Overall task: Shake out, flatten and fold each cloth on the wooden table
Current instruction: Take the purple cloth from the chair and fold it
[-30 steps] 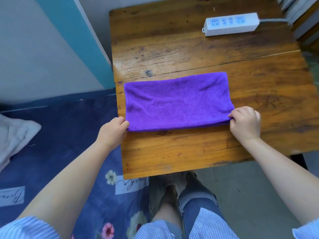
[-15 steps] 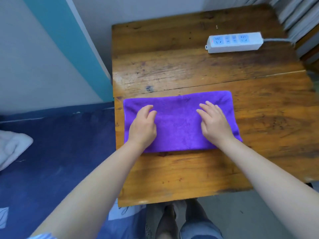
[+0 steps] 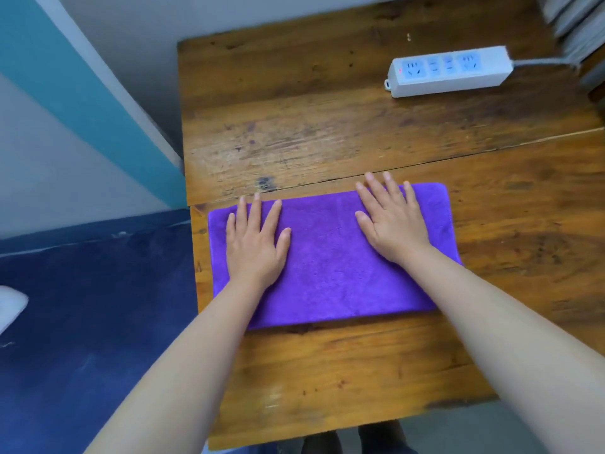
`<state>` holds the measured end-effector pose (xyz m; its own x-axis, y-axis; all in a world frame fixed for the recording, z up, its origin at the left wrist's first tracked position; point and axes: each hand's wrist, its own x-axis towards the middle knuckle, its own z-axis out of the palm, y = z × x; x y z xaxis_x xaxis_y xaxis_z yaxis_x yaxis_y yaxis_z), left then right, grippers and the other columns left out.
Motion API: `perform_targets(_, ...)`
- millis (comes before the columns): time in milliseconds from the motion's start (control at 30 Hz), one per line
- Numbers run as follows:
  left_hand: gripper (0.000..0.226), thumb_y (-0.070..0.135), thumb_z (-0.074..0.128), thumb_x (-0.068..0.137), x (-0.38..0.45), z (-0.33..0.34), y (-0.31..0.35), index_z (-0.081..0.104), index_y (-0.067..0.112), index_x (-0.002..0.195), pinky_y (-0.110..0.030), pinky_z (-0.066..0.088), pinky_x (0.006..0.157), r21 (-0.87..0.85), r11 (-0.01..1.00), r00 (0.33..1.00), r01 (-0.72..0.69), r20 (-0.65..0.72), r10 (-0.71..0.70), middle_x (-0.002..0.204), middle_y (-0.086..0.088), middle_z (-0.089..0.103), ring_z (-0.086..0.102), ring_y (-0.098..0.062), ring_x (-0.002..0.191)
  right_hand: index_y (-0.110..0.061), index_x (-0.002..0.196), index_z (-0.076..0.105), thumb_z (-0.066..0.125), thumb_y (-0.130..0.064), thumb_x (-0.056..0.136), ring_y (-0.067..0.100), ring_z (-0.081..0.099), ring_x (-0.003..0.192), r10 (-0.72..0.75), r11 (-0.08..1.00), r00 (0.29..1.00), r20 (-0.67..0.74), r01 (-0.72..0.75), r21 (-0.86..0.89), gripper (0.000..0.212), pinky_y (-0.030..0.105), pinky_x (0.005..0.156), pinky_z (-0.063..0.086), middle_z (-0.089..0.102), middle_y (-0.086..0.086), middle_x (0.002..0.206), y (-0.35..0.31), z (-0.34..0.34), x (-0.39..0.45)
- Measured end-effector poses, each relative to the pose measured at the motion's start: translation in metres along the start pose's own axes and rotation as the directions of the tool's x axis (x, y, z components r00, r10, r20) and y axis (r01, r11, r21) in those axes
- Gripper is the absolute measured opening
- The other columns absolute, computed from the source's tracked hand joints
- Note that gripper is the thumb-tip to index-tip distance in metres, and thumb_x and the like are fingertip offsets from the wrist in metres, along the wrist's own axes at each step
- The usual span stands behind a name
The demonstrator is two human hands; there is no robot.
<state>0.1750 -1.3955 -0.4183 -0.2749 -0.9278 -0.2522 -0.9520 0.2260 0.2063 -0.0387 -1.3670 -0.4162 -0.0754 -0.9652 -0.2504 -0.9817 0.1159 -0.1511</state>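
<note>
The left hand (image 3: 253, 239) lies palm down on the left part of the purple cloth (image 3: 330, 253), fingers straight and fanned, the tips at the cloth's far edge. The right hand (image 3: 391, 219) lies the same way on the right part, fingers spread, and its longest fingertips pass just beyond the far edge onto bare wood. Neither hand pinches anything now. A second ago each hand was curled at a near corner of the cloth, gripping it; half a second ago both had come onto the top with fingers loosely bent; now they are fully flat and further toward the far edge. That reads as a change from setting the fold to smoothing it

The cloth is a folded oblong, its long side running left to right, lying flat on the wooden table (image 3: 327, 371) with its left end close to the table's left edge. Its surface looks even, with no clear ridge. I judge this fold nearly settled; a further fold across the short way would likely come next

Beyond the cloth, well apart toward the far right of the table, rests a white power strip (image 3: 450, 72) with its cable running off to the right
</note>
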Motion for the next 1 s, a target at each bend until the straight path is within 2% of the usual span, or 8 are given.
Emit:
perform_targets(200, 0.057, 0.041, 0.029, 0.098, -0.004, -0.009, -0.031, 0.015, 0.020, 0.149, -0.041, 0.001, 0.118, -0.005, 0.984, 0.984, 0.177, 0.024, -0.176, 0.158, -0.007, 0.001, -0.003, -0.024, 0.147, -0.017, 0.146, 0.019, 0.013, -0.043, 0.081, 0.026, 0.002, 0.145, 0.259, 0.960, 0.966, -0.011, -0.256, 0.109, 0.071, 0.042, 0.116, 0.001, 0.010, 0.004, 0.157, 0.044, -0.010, -0.015)
perform_targets(300, 0.059, 0.037, 0.031, 0.098, -0.010, -0.013, -0.040, 0.012, 0.016, 0.149, -0.042, 0.001, 0.118, 0.006, 0.981, 0.980, 0.195, 0.033, -0.195, 0.158, -0.008, -0.002, -0.004, -0.024, 0.147, -0.015, 0.147, 0.014, 0.013, -0.042, 0.080, 0.027, 0.000, 0.145, 0.327, 0.933, 0.945, 0.015, -0.325, 0.157, 0.072, 0.042, 0.117, 0.000, 0.005, 0.009, 0.157, 0.058, -0.010, -0.032)
perform_targets(433, 0.065, 0.044, 0.025, 0.094, -0.020, -0.016, -0.022, 0.017, 0.009, 0.148, -0.046, 0.000, 0.116, 0.134, 0.989, 0.998, 0.062, 0.006, -0.063, 0.157, -0.015, 0.006, 0.002, -0.029, 0.146, -0.013, 0.147, 0.013, 0.014, -0.043, 0.081, 0.029, -0.002, 0.145, 0.363, 0.918, 0.932, 0.009, -0.359, 0.169, 0.072, 0.047, 0.116, -0.002, 0.002, 0.011, 0.156, 0.053, -0.011, -0.055)
perform_targets(567, 0.064, 0.041, 0.033, 0.080, -0.038, -0.001, 0.022, 0.056, 0.003, 0.126, -0.044, 0.019, 0.104, 0.159, 0.969, 0.982, -0.189, 0.029, 0.187, 0.135, -0.020, 0.051, 0.049, -0.038, 0.125, -0.008, 0.142, 0.028, 0.012, -0.047, 0.079, 0.035, 0.010, 0.143, 0.197, 0.972, 0.978, -0.061, -0.187, 0.145, 0.076, 0.054, 0.113, 0.005, 0.017, 0.016, 0.153, 0.024, 0.001, -0.081)
perform_targets(600, 0.066, 0.043, 0.030, 0.080, -0.042, 0.002, 0.032, 0.054, 0.004, 0.128, -0.043, 0.018, 0.105, 0.140, 0.967, 0.976, -0.214, 0.062, 0.207, 0.138, -0.019, 0.049, 0.047, -0.037, 0.127, -0.010, 0.142, 0.028, 0.010, -0.048, 0.078, 0.034, 0.010, 0.143, 0.188, 0.975, 0.982, -0.033, -0.182, 0.128, 0.077, 0.054, 0.113, 0.006, 0.017, 0.014, 0.153, 0.020, 0.005, -0.087)
perform_targets(733, 0.089, 0.055, -0.007, 0.071, -0.052, 0.018, 0.047, 0.012, 0.017, 0.149, -0.040, -0.005, 0.116, 0.076, 0.981, 0.969, -0.180, 0.187, 0.163, 0.158, -0.005, 0.003, -0.001, -0.022, 0.147, -0.016, 0.144, 0.025, 0.005, -0.048, 0.079, 0.029, 0.006, 0.145, 0.255, 0.961, 0.966, 0.034, -0.257, 0.103, 0.075, 0.050, 0.115, 0.007, 0.012, 0.008, 0.156, 0.024, 0.016, -0.102)
perform_targets(867, 0.082, 0.056, -0.003, 0.078, -0.053, 0.019, 0.046, 0.007, 0.018, 0.150, -0.039, -0.006, 0.117, 0.103, 0.980, 0.976, -0.169, 0.153, 0.152, 0.158, -0.003, -0.002, -0.006, -0.019, 0.147, -0.006, 0.138, 0.036, 0.040, -0.015, 0.094, 0.035, 0.024, 0.137, 0.479, 0.844, 0.876, -0.053, -0.444, 0.299, 0.046, 0.043, 0.110, 0.024, 0.025, 0.018, 0.151, 0.025, 0.005, -0.105)
perform_targets(1000, 0.092, 0.056, -0.011, 0.067, -0.055, 0.020, 0.048, 0.009, 0.018, 0.149, -0.039, -0.005, 0.117, 0.101, 0.981, 0.978, -0.163, 0.149, 0.147, 0.158, -0.003, 0.000, -0.003, -0.019, 0.147, 0.002, 0.139, 0.028, 0.052, -0.012, 0.089, 0.036, 0.037, 0.127, 0.625, 0.713, 0.780, 0.032, -0.587, 0.383, 0.056, 0.037, 0.104, 0.028, 0.042, 0.022, 0.137, 0.021, -0.011, -0.094)
